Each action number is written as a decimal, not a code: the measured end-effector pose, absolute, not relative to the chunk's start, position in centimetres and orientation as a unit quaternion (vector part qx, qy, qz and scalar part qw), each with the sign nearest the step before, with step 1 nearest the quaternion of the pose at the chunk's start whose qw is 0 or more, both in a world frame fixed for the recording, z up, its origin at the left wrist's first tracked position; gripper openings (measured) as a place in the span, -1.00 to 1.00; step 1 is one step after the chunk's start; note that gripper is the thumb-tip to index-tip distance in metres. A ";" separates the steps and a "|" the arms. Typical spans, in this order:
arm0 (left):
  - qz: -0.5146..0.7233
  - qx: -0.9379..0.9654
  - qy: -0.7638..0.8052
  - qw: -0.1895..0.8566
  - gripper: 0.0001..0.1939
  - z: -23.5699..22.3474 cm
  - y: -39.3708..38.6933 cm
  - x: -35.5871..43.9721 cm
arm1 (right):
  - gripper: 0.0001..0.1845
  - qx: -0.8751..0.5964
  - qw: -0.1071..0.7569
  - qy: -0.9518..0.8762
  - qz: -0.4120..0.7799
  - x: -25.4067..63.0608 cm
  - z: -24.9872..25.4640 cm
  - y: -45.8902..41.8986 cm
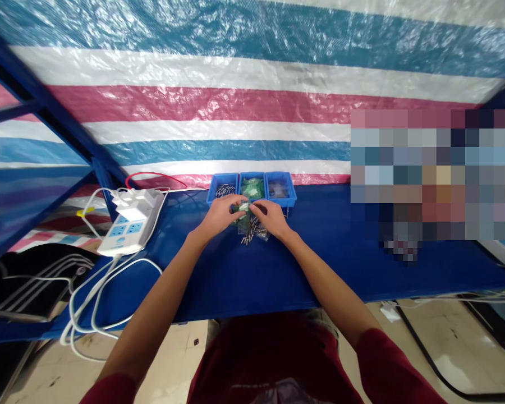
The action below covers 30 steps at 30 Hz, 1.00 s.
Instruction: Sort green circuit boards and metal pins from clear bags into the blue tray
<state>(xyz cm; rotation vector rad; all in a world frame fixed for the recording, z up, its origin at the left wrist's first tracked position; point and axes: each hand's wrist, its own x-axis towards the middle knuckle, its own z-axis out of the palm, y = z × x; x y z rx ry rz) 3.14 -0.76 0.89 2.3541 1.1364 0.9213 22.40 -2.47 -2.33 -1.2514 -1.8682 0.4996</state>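
Both hands meet mid-bench over a small green part (244, 208). Left hand (219, 213) and right hand (271, 216) each pinch it from their side, grip pressed on it, just in front of three blue bins (252, 187). Loose metal pins (249, 233) lie under the hands on the blue bench (244, 275). White power strip (128, 227) sits well to the left, cables trailing off the edge.

glossy plastic tarp (235, 73), metal pins (248, 233)
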 end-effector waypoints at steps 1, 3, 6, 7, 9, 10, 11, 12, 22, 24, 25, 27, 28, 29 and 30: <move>0.348 0.824 0.403 0.194 -0.67 1.1 -0.9 3.4 | -0.72 -0.485 0.423 -0.736 0.212 22.4 -2.4 -2.4; 0.384 0.803 0.400 0.220 -0.62 1.3 -1.2 4.0 | -0.72 -0.471 0.445 -0.727 0.229 22.3 -2.5 -2.3; 0.424 0.763 0.395 0.287 -0.48 0.8 -1.3 4.4 | -0.72 -0.466 0.461 -0.720 0.226 22.5 -2.4 -2.3; 0.434 0.745 0.396 0.315 -0.45 0.5 -1.3 4.4 | -0.72 -0.466 0.461 -0.722 0.222 22.5 -2.4 -2.3; 0.449 0.712 0.398 0.365 -0.45 -0.1 -1.1 4.3 | -0.72 -0.464 0.453 -0.732 0.212 22.6 -2.2 -2.5; 0.457 0.698 0.398 0.381 -0.48 -0.4 -1.0 4.2 | -0.73 -0.460 0.447 -0.738 0.206 22.6 -2.1 -2.6; 0.461 0.691 0.397 0.391 -0.52 -0.6 -0.9 4.1 | -0.74 -0.457 0.445 -0.743 0.202 22.6 -2.1 -2.6; 0.462 0.689 0.395 0.396 -0.57 -0.8 -0.9 4.0 | -0.76 -0.453 0.446 -0.746 0.199 22.6 -2.1 -2.7; 0.468 0.638 0.392 0.469 -0.58 -0.9 -1.3 4.4 | -0.71 -0.447 0.503 -0.684 0.282 22.5 -2.4 -2.8; 0.501 0.610 0.391 0.474 -0.45 -1.0 -1.3 4.6 | -0.65 -0.412 0.509 -0.707 0.269 22.5 -2.2 -3.0; 0.508 0.600 0.388 0.481 -0.40 -1.0 -1.3 4.6 | -0.64 -0.393 0.508 -0.723 0.254 22.6 -2.1 -3.1; 0.510 0.590 0.380 0.498 -0.41 -1.0 -1.4 4.7 | -0.68 -0.372 0.504 -0.749 0.215 22.6 -2.1 -3.1; 0.506 0.590 0.377 0.504 -0.48 -1.0 -1.4 4.7 | -0.73 -0.374 0.504 -0.753 0.195 22.6 -2.2 -3.0; 0.502 0.594 0.376 0.503 -0.55 -1.0 -1.5 4.7 | -0.78 -0.382 0.506 -0.752 0.178 22.6 -2.3 -2.9; 0.498 0.606 0.377 0.493 -0.58 -1.0 -1.5 4.7 | -0.81 -0.392 0.508 -0.749 0.164 22.6 -2.3 -2.8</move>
